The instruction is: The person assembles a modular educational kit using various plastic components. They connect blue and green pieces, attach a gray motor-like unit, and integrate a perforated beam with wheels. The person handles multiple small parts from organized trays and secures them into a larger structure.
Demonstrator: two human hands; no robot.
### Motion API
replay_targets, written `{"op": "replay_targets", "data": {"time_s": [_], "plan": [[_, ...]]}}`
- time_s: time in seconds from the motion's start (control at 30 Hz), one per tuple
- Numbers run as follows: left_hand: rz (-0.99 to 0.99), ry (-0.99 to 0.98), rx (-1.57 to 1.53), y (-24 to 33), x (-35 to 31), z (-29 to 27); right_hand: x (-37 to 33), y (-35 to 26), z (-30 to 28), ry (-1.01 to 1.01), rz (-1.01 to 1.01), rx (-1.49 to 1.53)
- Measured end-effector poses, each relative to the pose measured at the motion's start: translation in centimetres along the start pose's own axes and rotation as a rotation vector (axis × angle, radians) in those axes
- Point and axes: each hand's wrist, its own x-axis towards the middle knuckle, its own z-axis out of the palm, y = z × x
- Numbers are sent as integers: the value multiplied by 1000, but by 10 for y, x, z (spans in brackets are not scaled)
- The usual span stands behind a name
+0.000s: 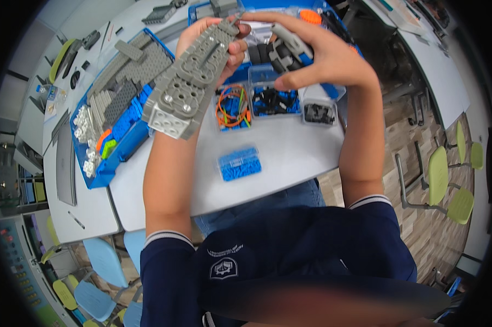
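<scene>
Across the middle of the frame spreads a white table [295,144], its near edge curving above the seated person's lap. On its left side, at the left of the frame, a blue tray [127,151] is filled with grey beams and plates, white connectors, and blue, orange and lime pieces.

Above the table, at the upper centre-left of the frame, a long grey assembly [194,76] slants from upper right to lower left, studded with holes and round pegs. The left hand [234,59] grips it firmly near its upper end, fingers wrapped round the edge.

At the upper centre-right, the right hand [333,54] arches with thumb and forefinger wide apart, the forefinger reaching the assembly's upper tip. Within that arch sits a grey-and-black wheeled piece [280,54]; whether the hand bears it I cannot tell.

Below stand smaller clear containers: a box of black and blue pieces [276,115], a box with an orange loop [233,129], a box of small blue pieces [240,164] nearer the body, and a little box of dark pieces [318,123].
</scene>
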Motion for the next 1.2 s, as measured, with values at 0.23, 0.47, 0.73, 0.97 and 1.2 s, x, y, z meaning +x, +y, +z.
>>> {"op": "replay_targets", "data": {"time_s": [0.23, 0.47, 0.73, 0.97, 1.2], "plan": [[-45, 28, 74, -2, -33, -10, 0, 1, 1, -239, 6, 3], [-63, 138, 79, -15, -61, -3, 1, 0, 9, -317, 107, 81], [-46, 168, 83, -29, -74, -4, -4, -1, 1, -275, 164, -110], [-99, 271, 108, -41, -71, -2, -5, 2, -5, -265, 141, -150], [-7, 367, 137, -40, -89, 9, -5, -5, -1, -288, 134, -154]]}}
